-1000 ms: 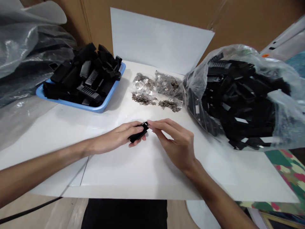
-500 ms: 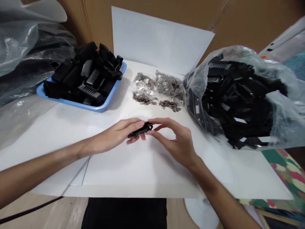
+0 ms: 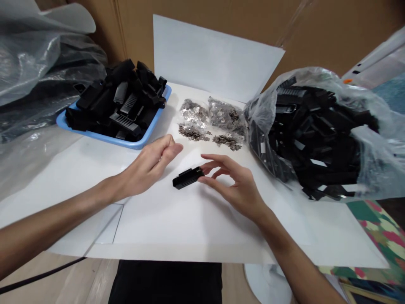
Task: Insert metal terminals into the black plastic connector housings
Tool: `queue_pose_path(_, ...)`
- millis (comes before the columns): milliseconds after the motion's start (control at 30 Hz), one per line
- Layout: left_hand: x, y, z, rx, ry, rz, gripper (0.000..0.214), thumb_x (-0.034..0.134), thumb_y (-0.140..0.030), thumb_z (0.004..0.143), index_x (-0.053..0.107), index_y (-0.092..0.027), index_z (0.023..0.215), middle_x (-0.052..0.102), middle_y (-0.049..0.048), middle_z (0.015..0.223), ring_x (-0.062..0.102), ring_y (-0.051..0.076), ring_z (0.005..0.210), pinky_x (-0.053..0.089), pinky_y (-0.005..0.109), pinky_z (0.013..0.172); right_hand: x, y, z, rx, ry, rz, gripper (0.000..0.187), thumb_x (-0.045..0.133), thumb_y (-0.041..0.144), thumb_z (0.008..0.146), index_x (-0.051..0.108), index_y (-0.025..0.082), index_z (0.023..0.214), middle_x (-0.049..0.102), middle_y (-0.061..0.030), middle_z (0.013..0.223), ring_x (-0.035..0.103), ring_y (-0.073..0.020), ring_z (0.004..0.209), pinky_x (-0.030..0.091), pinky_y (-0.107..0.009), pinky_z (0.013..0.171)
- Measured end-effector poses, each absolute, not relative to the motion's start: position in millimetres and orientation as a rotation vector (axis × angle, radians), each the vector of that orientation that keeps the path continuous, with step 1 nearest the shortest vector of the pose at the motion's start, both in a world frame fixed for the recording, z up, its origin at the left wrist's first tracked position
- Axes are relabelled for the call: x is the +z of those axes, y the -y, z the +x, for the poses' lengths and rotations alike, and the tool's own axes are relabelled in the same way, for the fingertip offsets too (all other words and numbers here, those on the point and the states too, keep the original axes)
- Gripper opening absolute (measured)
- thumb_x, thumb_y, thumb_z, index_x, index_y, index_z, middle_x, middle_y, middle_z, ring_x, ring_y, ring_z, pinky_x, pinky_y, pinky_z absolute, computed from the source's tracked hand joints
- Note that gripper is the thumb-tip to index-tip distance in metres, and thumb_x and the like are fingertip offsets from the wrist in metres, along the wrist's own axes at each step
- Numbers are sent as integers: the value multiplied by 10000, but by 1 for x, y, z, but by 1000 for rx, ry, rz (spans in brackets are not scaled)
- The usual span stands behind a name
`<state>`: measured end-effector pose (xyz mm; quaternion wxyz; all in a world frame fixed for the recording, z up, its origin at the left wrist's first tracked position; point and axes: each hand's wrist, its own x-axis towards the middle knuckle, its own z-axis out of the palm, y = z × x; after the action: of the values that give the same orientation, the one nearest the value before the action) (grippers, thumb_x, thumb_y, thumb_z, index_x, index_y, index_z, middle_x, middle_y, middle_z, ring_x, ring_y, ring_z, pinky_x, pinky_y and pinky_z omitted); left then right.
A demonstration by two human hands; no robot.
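Observation:
Between the thumb and fingers of my right hand [image 3: 236, 181] is one end of a black plastic housing [image 3: 188, 178], slotted along its side and tilted slightly above the white tabletop. My left hand [image 3: 155, 162] is off the housing, up and to its left, with fingers curled in and thumb laid against them; whether anything small is inside cannot be seen. Past my hands lie two small piles of metal clips, a left pile [image 3: 193, 132] and a right pile [image 3: 228, 141], spilling from clear bags [image 3: 223, 114].
A blue tray [image 3: 139, 144] heaped with black plastic parts stands at the left. On the right a large clear bag [image 3: 264, 105] bulges with more black parts. A white board [image 3: 215, 55] leans on the cardboard behind. Clear plastic sheeting [image 3: 28, 88] fills the far left.
My left hand has let go of the black housing and moved up and left, its fingers curling in. My right hand keeps its grip, and the housing is now more exposed.

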<state>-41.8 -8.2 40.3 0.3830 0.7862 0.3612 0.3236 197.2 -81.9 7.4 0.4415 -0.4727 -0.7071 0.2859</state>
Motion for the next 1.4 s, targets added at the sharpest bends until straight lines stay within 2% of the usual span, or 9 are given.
queue_pose_path(133, 41, 6, -42, 909, -775, 1979, 201, 658, -348, 1014, 548, -225, 898, 619, 21, 896, 576, 177, 850, 459, 342, 827, 7, 82, 197, 734, 1770, -1151, 393, 802, 367, 955, 687, 255, 1314, 806, -51, 1055, 786, -190, 894, 691, -334, 762)
queue_pose_path(267, 44, 7, -41, 907, -762, 1994, 195, 758, -338, 947, 655, -209, 843, 732, 77, 1017, 661, 217, 953, 492, 386, 945, 8, 82, 198, 740, 1737, -1154, 396, 809, 353, 950, 683, 254, 1311, 807, -45, 1059, 779, -178, 876, 684, -323, 767)
queue_pose_path(400, 41, 7, -42, 811, -756, 2063, 188, 729, -318, 954, 645, -206, 829, 733, 100, 1212, 668, 245, 1114, 475, 413, 1051, 8, 81, 198, 721, 1718, -1145, 396, 816, 337, 944, 683, 252, 1307, 809, -41, 1058, 776, -171, 856, 679, -320, 766)
queue_pose_path(567, 34, 8, -44, 682, -686, 2044, 215, 658, -346, 1010, 603, -203, 858, 685, 108, 1340, 666, 231, 1119, 494, 381, 1002, 9, 82, 198, 715, 1694, -1169, 389, 829, 334, 931, 696, 258, 1289, 811, -40, 1027, 796, -196, 884, 681, -335, 765)
queue_pose_path(900, 39, 11, -39, 581, -601, 1375, 330, 797, -498, 916, 756, -183, 828, 680, 115, 1377, 590, 304, 1325, 474, 443, 1088, 11, 83, 198, 692, 1667, -1178, 385, 826, 300, 930, 690, 260, 1288, 815, -38, 1026, 801, -203, 901, 679, -337, 754)
queue_pose_path(1000, 37, 8, -38, 589, -541, 1236, 387, 798, -590, 901, 815, -203, 896, 704, 117, 1358, 538, 314, 1403, 388, 477, 1186, 12, 83, 198, 685, 1663, -1166, 389, 827, 268, 926, 687, 262, 1289, 817, -33, 1029, 803, -199, 902, 679, -331, 754)
queue_pose_path(1100, 36, 7, -36, 605, -506, 1152, 453, 791, -644, 886, 791, -198, 808, 724, 119, 1312, 497, 308, 1444, 332, 472, 1235, 12, 84, 197, 684, 1662, -1153, 390, 829, 238, 920, 688, 265, 1282, 816, -27, 1033, 802, -190, 890, 680, -318, 736)
queue_pose_path(1267, 42, 8, -34, 609, -574, 1037, 443, 843, -601, 838, 711, -190, 736, 704, 113, 1261, 528, 304, 1354, 407, 472, 1204, 12, 85, 196, 660, 1668, -1166, 383, 819, 250, 929, 688, 269, 1289, 815, -36, 1032, 813, -216, 926, 694, -338, 734)
queue_pose_path(1400, 47, 7, -36, 593, -576, 885, 404, 749, -495, 919, 623, -194, 680, 683, 118, 1106, 599, 271, 1181, 483, 450, 1149, 10, 86, 196, 631, 1674, -1154, 371, 817, 266, 932, 694, 267, 1282, 813, -37, 1014, 812, -219, 898, 698, -340, 711)
